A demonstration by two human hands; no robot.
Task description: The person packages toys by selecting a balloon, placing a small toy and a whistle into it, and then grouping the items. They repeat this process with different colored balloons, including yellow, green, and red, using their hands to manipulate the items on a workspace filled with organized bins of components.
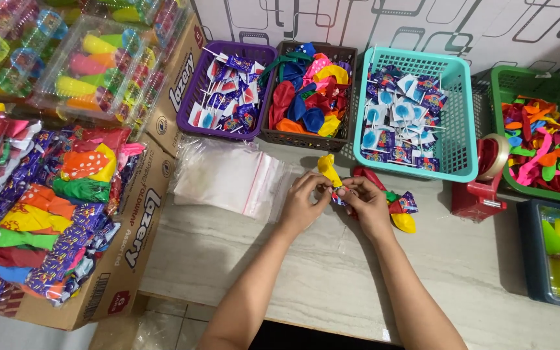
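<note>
My left hand (303, 204) and my right hand (367, 201) meet over the pale tabletop (293, 272). Together they pinch a yellow balloon (327, 168) and a small wrapped lollipop (339, 194) between the fingertips. Just right of my right hand lies a little heap: a red balloon (369, 175), another wrapped lollipop (407, 204) and a yellow balloon (404, 223). A pile of clear zip bags (228, 178) rests left of my left hand.
Along the back stand a purple basket (197, 97) of lollipops, a dark basket (306, 139) of balloons, a teal basket (458, 129) of lollipops and a green basket (520, 78) of balloons. A red tape dispenser (481, 185) sits right. Cardboard boxes (131, 253) of packed bags fill the left.
</note>
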